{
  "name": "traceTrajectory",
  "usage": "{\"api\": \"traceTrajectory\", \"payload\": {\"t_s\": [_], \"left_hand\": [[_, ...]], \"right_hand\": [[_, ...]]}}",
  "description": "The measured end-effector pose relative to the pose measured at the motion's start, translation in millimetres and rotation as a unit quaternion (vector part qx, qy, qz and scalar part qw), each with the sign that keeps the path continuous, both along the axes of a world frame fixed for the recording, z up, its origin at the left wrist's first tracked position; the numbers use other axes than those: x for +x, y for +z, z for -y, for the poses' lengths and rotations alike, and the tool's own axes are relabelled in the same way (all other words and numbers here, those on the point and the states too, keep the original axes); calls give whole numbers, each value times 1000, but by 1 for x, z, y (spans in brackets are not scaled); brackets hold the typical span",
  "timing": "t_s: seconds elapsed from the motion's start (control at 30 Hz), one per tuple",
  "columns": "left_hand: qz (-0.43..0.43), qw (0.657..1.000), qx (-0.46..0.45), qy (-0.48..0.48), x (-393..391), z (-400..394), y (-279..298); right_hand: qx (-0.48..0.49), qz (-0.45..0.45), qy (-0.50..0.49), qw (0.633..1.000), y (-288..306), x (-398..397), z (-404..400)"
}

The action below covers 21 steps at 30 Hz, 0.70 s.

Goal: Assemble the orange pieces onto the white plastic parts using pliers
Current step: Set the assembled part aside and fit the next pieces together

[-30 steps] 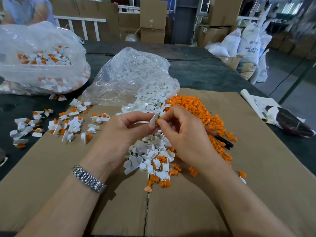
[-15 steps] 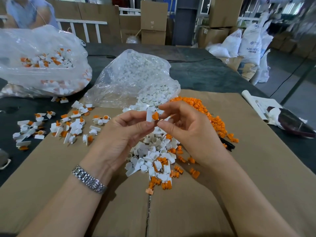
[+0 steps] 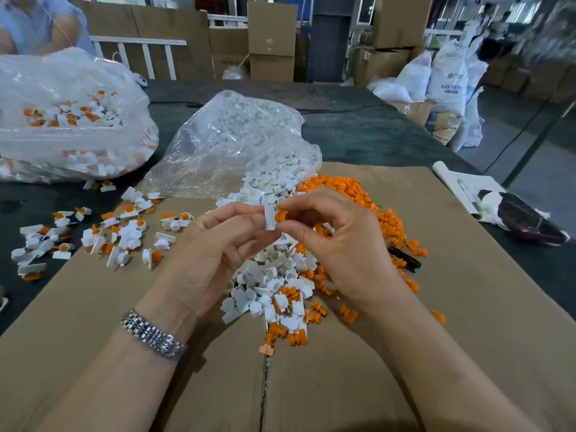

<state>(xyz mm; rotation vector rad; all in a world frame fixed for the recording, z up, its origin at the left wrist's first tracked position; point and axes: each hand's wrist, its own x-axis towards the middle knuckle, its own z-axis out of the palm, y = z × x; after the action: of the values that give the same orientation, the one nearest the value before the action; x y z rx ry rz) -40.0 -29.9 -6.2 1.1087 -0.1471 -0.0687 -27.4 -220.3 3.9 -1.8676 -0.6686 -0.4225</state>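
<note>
Far off to the left of my fingers sits a clear bag (image 3: 71, 120) of finished white-and-orange pieces, and nearer, still left of my hands, finished pieces (image 3: 103, 235) lie scattered. My left hand (image 3: 215, 254), with a metal watch (image 3: 152, 335) at the wrist, pinches a white plastic part (image 3: 269, 217) between thumb and curled fingers. Just beside it, my right hand (image 3: 339, 241) pinches an orange piece (image 3: 280, 216) at my fingertips, touching the white part's right side. Below my fingers lies a mixed heap of loose parts (image 3: 274, 291) on the cardboard (image 3: 405, 353). Beyond my fingertips a second clear bag (image 3: 237, 141) spills white parts. Right of my right hand runs the orange pile (image 3: 367, 201), with the dark pliers (image 3: 405, 258) partly hidden behind my hand.
</note>
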Motion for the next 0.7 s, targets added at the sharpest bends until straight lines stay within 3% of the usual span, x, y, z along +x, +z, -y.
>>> {"api": "traceTrajectory", "payload": {"t_s": [0.23, 0.7], "left_hand": [[-60, 996, 48, 48, -1, 2, 3], [-64, 997, 30, 32, -1, 1, 2]], "right_hand": [[-64, 63, -16, 996, -2, -1, -5], [-67, 44, -3, 997, -1, 0, -2]]}}
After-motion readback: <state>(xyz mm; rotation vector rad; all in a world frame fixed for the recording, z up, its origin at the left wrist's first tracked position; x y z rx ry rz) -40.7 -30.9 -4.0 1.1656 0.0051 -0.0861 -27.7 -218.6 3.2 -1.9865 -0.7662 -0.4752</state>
